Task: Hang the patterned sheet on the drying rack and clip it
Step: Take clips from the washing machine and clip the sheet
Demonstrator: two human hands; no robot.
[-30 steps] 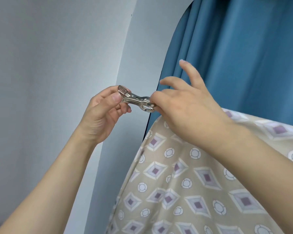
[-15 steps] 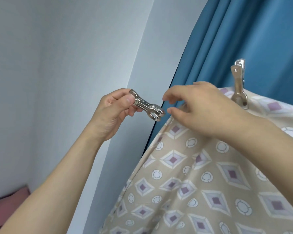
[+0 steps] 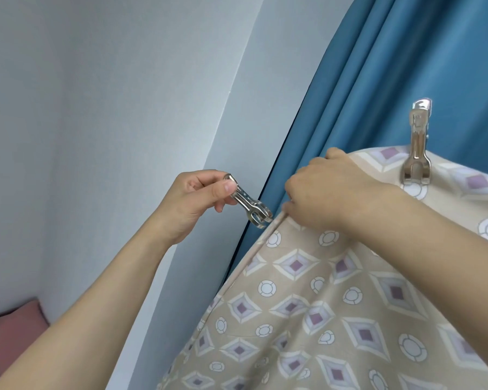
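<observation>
Pinching the handle end of a metal clip [image 3: 247,204] between thumb and fingers, the left hand [image 3: 193,204] is closed on it and points its long axis down and to the right, so the jaw end sits just beside the sheet's [image 3: 307,319] hemmed edge, almost touching it. That edge runs up to the right hand [image 3: 326,190], which lies immediately right of the clip's tip, fingers curled and closed on the top corner of the sheet where it folds over what is presumably the rack bar; the bar itself is hidden under the fabric. The clip's jaws look shut or nearly so, though that is hard to judge. So the left hand is the nearer one to the spot to be clipped, and the gap lies along the clip's own axis: a short push forward should do, with the handles squeezed first. Farther right of the right hand, a second clip [image 3: 417,150] stands upright, already gripping the sheet's top fold.
</observation>
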